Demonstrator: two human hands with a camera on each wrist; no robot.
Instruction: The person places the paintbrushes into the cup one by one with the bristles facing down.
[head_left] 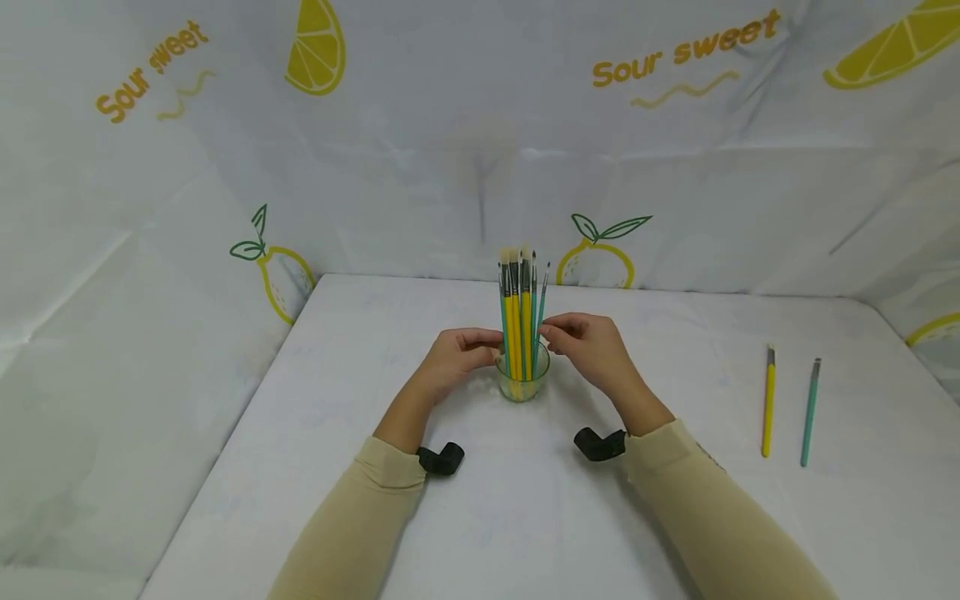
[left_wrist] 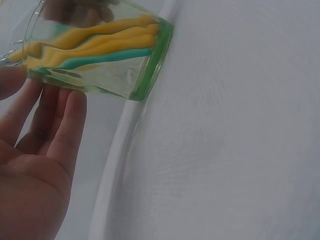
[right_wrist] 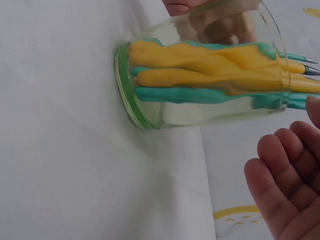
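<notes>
A clear green-tinted glass (head_left: 542, 377) stands upright on the table, holding several yellow and turquoise paintbrushes (head_left: 515, 308), bristles up. At its left side, my left hand (head_left: 459, 360) reaches to the rim with thumb and fingers fairly straight. In the left wrist view, those fingers (left_wrist: 75, 117) lie right beside the glass wall. My right hand (head_left: 588, 346) is at the opposite side, thumb and forefinger pinching a thin turquoise paintbrush (head_left: 543, 292) that leans right. Its other fingers (right_wrist: 272, 185) are bent beside the rim in the right wrist view.
To the right lie a yellow paintbrush (head_left: 768, 404) and a turquoise paintbrush (head_left: 810, 417), roughly parallel. A white cloth covers the table (head_left: 480, 525). Behind it hangs a white lemon-print sheet (head_left: 420, 192), with another side of sheeting at the left.
</notes>
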